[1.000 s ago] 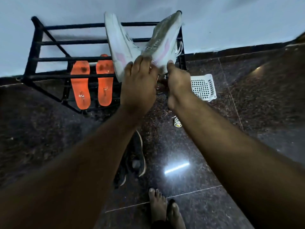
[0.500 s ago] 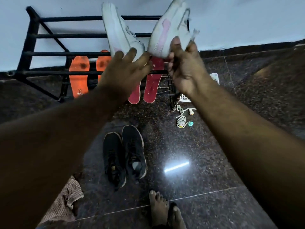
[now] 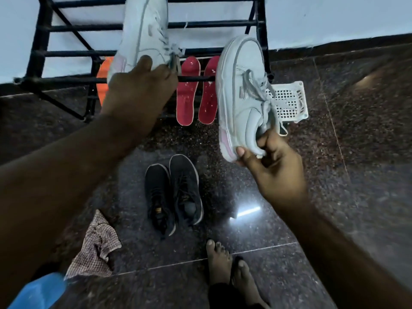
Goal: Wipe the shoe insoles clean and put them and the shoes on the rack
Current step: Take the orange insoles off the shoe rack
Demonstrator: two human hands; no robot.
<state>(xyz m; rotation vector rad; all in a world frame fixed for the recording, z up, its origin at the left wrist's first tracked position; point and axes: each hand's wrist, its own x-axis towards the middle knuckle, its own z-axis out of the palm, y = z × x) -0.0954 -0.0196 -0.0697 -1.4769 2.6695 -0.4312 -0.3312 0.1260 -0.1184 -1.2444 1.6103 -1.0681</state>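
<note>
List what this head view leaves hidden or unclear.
- Orange insole: mostly covered by the left hand and its white shoe.
- Left hand's grip: fingers behind the shoe, unclear.
- Rack: top cut by the upper edge.
- White basket: front hidden by the right hand's shoe.
- Blue object: blurred, cut off.

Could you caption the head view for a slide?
Left hand and right hand each hold a white sneaker before the black rack.
</note>
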